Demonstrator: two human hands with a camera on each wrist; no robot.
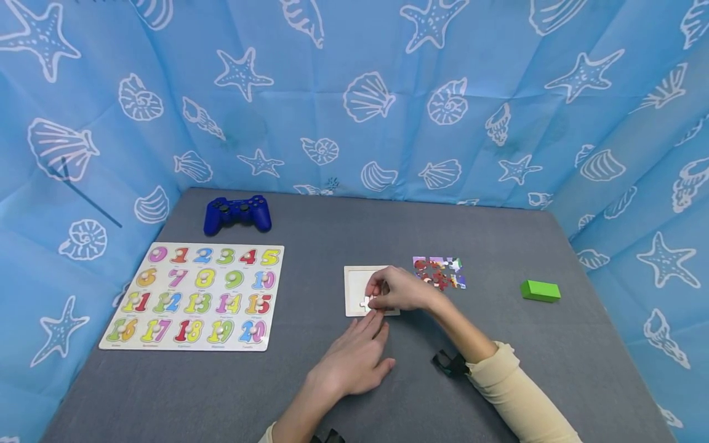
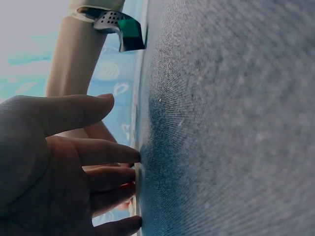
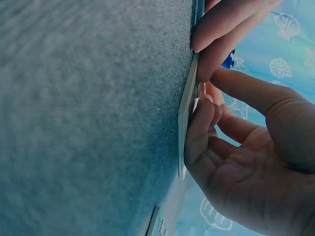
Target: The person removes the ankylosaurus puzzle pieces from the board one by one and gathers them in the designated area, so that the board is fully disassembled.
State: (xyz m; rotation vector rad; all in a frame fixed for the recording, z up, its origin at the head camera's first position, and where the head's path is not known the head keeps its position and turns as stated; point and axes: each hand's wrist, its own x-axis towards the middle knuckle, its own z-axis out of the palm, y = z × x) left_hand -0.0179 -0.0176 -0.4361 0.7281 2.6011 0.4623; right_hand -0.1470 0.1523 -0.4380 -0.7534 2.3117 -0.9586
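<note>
My right hand [image 1: 403,288] reaches over a small wooden puzzle tray [image 1: 351,289] and pinches a small jigsaw piece [image 3: 201,90] between its fingertips, low over the tray's near right part. Most of this piece is hidden by the fingers. A pale piece [image 1: 365,303] shows inside the tray beside the fingertips. From the near side, my left hand [image 1: 354,360] lies with fingers extended, their tips at the tray's front edge and close to the right fingertips. In the left wrist view, the left thumb [image 2: 83,112] stands apart from its fingers.
Several red and purple jigsaw pieces [image 1: 439,273] lie right of the tray. Farther right sits a green block [image 1: 540,291]. A number puzzle board [image 1: 191,296] lies on the left, with a blue game controller [image 1: 238,214] behind it. A blue curtain [image 1: 354,98] borders the grey table [image 1: 498,246].
</note>
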